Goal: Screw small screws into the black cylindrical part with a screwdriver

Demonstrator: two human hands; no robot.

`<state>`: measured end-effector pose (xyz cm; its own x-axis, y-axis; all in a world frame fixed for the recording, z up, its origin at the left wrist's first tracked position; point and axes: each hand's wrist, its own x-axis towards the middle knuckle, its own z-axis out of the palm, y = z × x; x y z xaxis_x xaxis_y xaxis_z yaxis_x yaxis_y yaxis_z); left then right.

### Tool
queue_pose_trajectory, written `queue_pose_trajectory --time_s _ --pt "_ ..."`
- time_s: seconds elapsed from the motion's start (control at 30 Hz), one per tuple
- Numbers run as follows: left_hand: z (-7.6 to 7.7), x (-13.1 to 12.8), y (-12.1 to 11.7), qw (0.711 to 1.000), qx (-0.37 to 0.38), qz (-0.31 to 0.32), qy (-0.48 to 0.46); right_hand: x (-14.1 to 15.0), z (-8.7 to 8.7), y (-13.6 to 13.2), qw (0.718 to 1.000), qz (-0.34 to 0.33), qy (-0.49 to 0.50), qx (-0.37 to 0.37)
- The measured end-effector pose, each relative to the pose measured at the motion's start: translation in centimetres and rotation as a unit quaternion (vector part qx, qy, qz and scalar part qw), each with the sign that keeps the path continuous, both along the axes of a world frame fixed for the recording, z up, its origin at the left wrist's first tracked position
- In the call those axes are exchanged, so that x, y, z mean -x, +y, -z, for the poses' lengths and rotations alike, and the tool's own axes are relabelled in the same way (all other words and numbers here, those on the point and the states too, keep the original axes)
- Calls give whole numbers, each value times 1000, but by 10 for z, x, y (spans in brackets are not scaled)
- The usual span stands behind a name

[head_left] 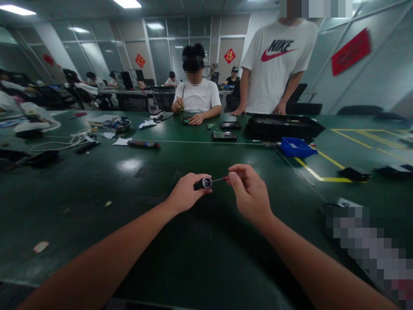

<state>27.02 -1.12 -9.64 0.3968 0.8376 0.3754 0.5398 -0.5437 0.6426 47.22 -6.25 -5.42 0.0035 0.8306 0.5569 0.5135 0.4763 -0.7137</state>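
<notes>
My left hand (184,192) is closed round a dark cylindrical part (207,183) whose round, silver-rimmed end faces me. In my right hand (250,189) is a small screwdriver (225,178) with a reddish handle, pinched between thumb and fingers. Its thin shaft points left and its tip meets the cylinder's rim or lies just beside it; I cannot tell which. Both hands are held above the green table (200,245), near its middle. The inside of the cylinder is too small to make out.
Across the table a seated person (198,97) handles a circuit board, beside a standing person (274,64). Hard drives (224,136), a black case (284,125) and a blue bin (297,147) lie ahead to the right. A dark multi-tool-like object (143,144) and cables (75,140) lie left.
</notes>
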Motion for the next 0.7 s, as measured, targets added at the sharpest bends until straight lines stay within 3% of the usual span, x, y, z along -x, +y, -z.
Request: queue_pose_trajectory --time_s 0.17,0.33,0.5,0.7 --pt "-4 2 0 1000 -10 -12 -2 0 11 14 980 -14 185 69" --pt "-7 3 4 999 -37 -10 4 -10 23 32 926 -44 343 152" --pt "-3 0 5 1000 -16 -16 19 -13 25 33 944 17 310 108" --pt "1 0 4 1000 -21 -7 16 -7 9 18 980 34 192 30"
